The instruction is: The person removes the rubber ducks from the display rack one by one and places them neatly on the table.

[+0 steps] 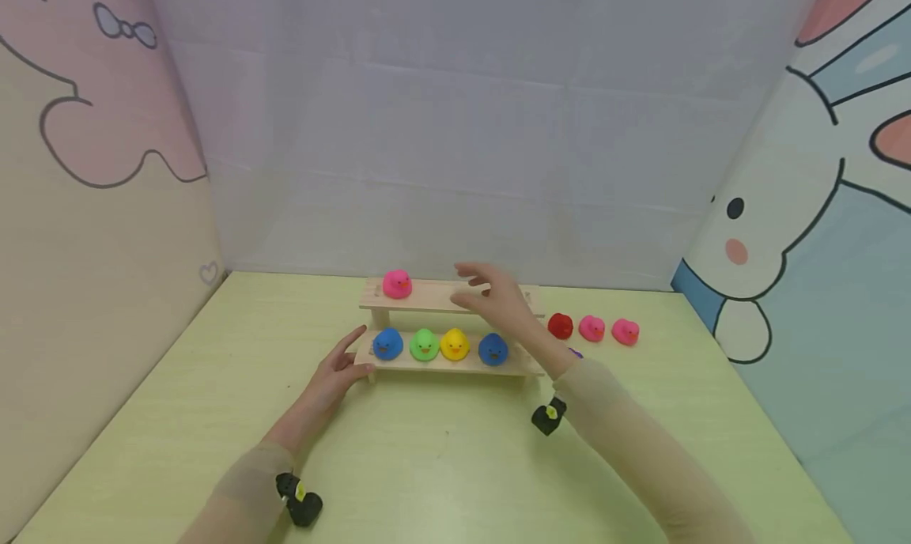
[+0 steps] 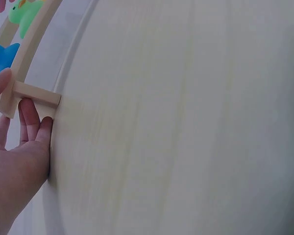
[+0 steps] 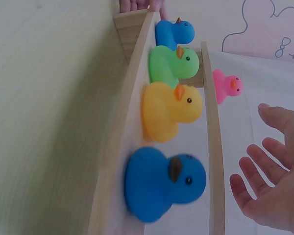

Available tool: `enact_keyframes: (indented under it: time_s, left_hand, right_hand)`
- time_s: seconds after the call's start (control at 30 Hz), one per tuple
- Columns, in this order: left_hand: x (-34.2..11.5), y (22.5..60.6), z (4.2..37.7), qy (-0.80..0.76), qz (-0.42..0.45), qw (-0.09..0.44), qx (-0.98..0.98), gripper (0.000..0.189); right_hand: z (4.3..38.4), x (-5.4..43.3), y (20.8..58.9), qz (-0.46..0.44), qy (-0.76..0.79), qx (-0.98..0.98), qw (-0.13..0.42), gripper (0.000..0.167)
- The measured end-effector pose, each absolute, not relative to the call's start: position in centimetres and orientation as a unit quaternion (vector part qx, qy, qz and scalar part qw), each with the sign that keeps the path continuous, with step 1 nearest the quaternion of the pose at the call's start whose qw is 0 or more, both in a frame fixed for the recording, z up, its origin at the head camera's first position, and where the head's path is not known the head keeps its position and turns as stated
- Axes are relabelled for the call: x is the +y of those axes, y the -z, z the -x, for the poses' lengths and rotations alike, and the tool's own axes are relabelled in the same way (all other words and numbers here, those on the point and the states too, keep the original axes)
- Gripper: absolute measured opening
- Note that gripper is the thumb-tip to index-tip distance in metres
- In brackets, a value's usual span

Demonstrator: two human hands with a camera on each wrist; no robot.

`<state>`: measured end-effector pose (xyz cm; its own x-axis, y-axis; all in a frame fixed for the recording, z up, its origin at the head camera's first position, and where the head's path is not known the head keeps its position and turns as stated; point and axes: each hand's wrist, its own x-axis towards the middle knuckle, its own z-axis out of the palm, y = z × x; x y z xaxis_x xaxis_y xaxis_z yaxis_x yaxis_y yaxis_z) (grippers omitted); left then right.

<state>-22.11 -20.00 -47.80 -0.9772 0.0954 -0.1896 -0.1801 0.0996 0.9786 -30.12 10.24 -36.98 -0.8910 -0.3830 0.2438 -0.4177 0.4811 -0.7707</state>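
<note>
A two-tier wooden shelf stands on the table. Its left end is held by my left hand, with the thumb at the front edge and other fingers beside the leg. On the lower tier sit a blue duck, a green duck, a yellow duck and another blue duck. One pink duck is at the left of the upper tier. Over that tier's right half hovers my right hand, fingers spread and holding nothing.
Right of the shelf lie a red duck, a pink duck and another pink duck. Something purple peeks out behind the right forearm. A white cloth wall rises behind the table, with printed panels at both sides.
</note>
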Motion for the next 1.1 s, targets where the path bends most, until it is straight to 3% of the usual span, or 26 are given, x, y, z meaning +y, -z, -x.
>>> enact_keyframes:
  time_s: [0.5,1.1]
  left_hand:
    - [-19.8,47.9,22.2,-0.666,0.038,0.111,0.737,0.075]
    - [-19.9,47.7,22.1,-0.665,0.036,0.111,0.738,0.076]
  right_hand:
    - [32.7,4.0,38.0,-0.281,-0.552,-0.784,-0.048,0.055]
    - [33.8,2.4,38.4,-0.302,-0.516,-0.8,-0.046,0.053]
